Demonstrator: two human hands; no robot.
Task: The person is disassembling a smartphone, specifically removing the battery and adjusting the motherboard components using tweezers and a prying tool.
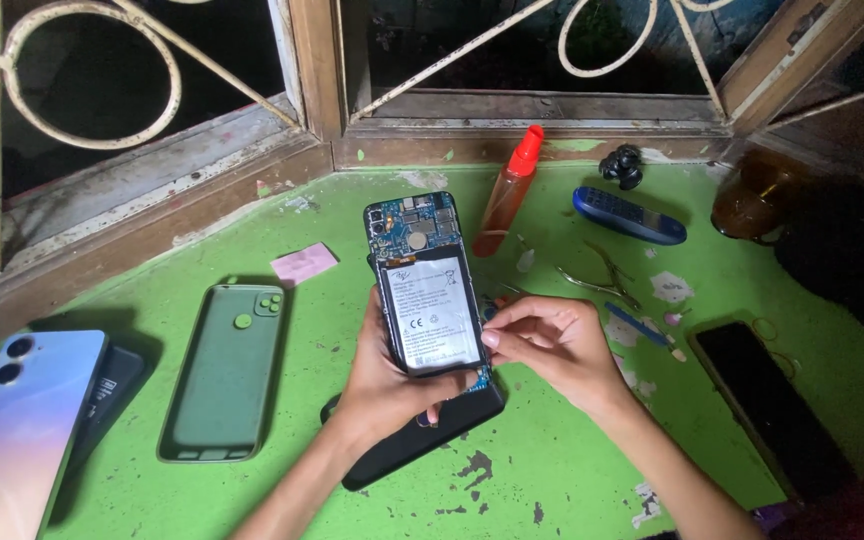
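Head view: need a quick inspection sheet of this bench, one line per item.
Surface: green painted table, paint chipped in spots.
Job's things: opened smartphone with back cover off, circuit board and white-labelled battery exposed; black case lies under it.
Clutter: green silicone phone case, iridescent smartphone lying back up, pink pad, bottle with red nozzle cap, blue keypad phone, metal tweezers, black-screened phone.
Hands: left hand holds the opened phone upright; right hand pinches at the battery's lower right edge.
Cables: nothing seen.
Surroundings: wooden window frame with a curled metal grille, dark beyond.
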